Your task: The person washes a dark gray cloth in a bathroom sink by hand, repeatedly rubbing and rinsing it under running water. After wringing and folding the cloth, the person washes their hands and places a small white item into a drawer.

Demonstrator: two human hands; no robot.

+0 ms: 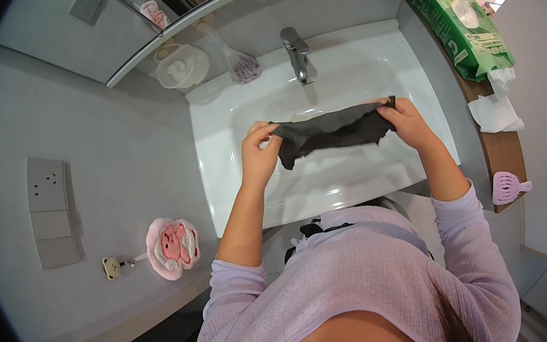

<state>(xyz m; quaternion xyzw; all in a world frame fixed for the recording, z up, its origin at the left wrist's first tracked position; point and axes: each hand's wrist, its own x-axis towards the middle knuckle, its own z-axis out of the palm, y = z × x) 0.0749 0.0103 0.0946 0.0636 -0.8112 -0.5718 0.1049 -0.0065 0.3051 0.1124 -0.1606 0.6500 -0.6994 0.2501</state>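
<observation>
A dark grey piece of fabric (333,128) is stretched sideways above the white washbasin (302,188). My left hand (261,152) pinches its left end between thumb and fingers, and a darker corner hangs below that grip. At the other end my right hand (404,120) grips the cloth, with a small dark tab sticking up by the fingers. The lower edge droops unevenly and looks nearly black. Whether it is a garment or a plain cloth I cannot tell. Behind it stands the chrome faucet (296,55), and no running stream can be made out.
A white mesh basket (183,68) and a clear-headed brush (242,65) hang behind the basin. On the right ledge (504,154) lie a green tissue pack (463,29), crumpled tissue (496,113) and a purple hairbrush (509,186). A plush pink cloth (173,247) hangs at left, below wall sockets (47,184).
</observation>
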